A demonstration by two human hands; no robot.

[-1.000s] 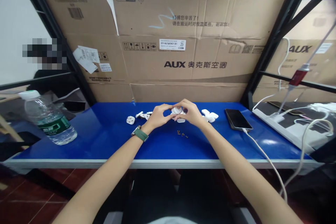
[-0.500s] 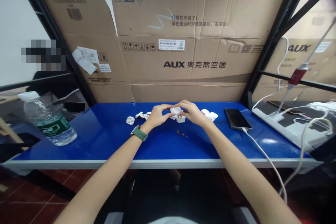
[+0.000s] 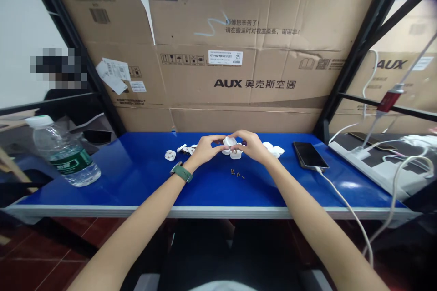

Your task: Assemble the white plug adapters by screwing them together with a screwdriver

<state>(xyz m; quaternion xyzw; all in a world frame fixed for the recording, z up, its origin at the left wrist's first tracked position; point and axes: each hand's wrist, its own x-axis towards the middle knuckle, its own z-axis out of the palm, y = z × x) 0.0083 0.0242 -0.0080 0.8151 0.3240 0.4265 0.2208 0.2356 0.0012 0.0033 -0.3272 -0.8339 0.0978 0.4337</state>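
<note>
My left hand (image 3: 207, 149) and my right hand (image 3: 251, 146) meet over the middle of the blue table, fingers closed around the sides of a small white plastic plug cover (image 3: 229, 141). Just below it is a white plug base (image 3: 235, 155) with metal parts, partly covered by my right fingers. Several brass screws (image 3: 238, 174) lie on the tabletop nearer to me. Beyond my left wrist are a white plug piece (image 3: 170, 155) and a group of small white and metal parts (image 3: 184, 148). More white plug covers (image 3: 274, 149) rest right of my right hand.
A water bottle (image 3: 66, 154) stands at the table's left. On the right, a phone (image 3: 310, 155) is plugged into a white cable (image 3: 344, 200) that hangs over the front edge. A cardboard sheet (image 3: 191, 95) walls off the back. Another person (image 3: 64, 91) is beyond the left frame.
The white plug cover between my fingers has turned and now shows as a rounder, more solid shape. Both hands stay nearly in place; the whole view has shifted slightly.
</note>
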